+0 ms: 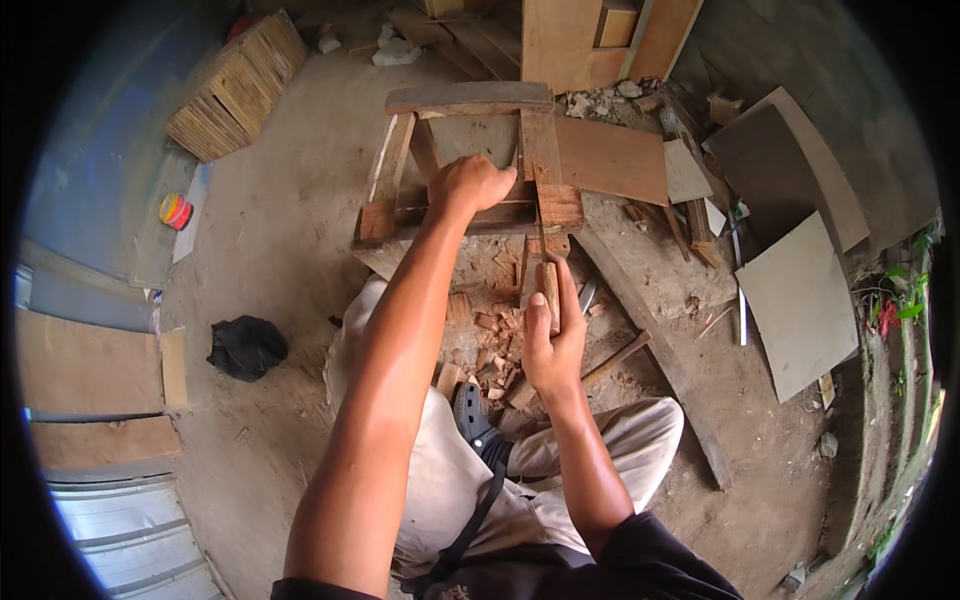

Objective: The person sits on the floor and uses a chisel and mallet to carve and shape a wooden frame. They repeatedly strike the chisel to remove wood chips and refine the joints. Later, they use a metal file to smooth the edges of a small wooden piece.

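A rough wooden frame (468,97) of thick beams stands in front of me. My left hand (474,184) is closed at its near crossbar (500,215), thumb toward the right-hand beam (540,145); the fingertips are hidden. My right hand (558,345) is wrapped round the wooden handle of a chisel (550,290), the thumb lying along it. Its narrow blade points away from me, up to the sawn end of a reddish beam (560,207). Wood chips (490,335) lie below the frame, near my shoe (478,425).
A long plank (660,370) slants across the floor at right, with a stick (615,360) beside it. Board sheets (800,305) and rubble (605,102) lie farther right. At left are a black bag (247,348), a small red-yellow tub (176,211) and a slatted wooden box (236,85).
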A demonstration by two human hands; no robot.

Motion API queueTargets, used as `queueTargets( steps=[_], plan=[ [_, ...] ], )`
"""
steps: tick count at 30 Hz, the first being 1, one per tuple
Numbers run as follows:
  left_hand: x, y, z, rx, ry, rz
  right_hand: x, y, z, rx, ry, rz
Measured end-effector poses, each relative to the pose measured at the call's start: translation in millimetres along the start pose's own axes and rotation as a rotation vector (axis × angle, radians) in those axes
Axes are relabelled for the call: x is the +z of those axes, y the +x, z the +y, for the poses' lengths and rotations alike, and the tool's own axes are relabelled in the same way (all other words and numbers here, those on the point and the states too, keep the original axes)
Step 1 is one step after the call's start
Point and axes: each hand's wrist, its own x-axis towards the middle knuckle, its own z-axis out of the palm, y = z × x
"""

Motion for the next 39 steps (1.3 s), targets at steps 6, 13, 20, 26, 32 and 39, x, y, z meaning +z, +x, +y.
queueTargets(
  steps=[6, 13, 20, 26, 32, 39],
  plan=[
    [0, -5, 0, 0.006, -0.023, -0.066, 5, -29, 15, 0.074, 0.106, 0.061],
    [0, -1, -1, 0.039, -0.043, 0.036, 25, -2, 42, -0.103, 0.134, 0.112],
    [5, 6, -3, 0.042, -0.059, -0.011, -3, -54, 32, -0.157, -0.053, 0.046],
    [5, 3, -4, 0.045, -0.051, 0.043, 13, -4, 10, 0.305, 0.081, 0.086],
    [4, 5, -4, 0.03, -0.032, 0.001, 2, -28, 26, 0.072, 0.118, 0.071],
    [3, 3, -2, 0.028, -0.061, 0.007, -2, -44, 24, 0.006, 0.096, 0.069]
  ],
)
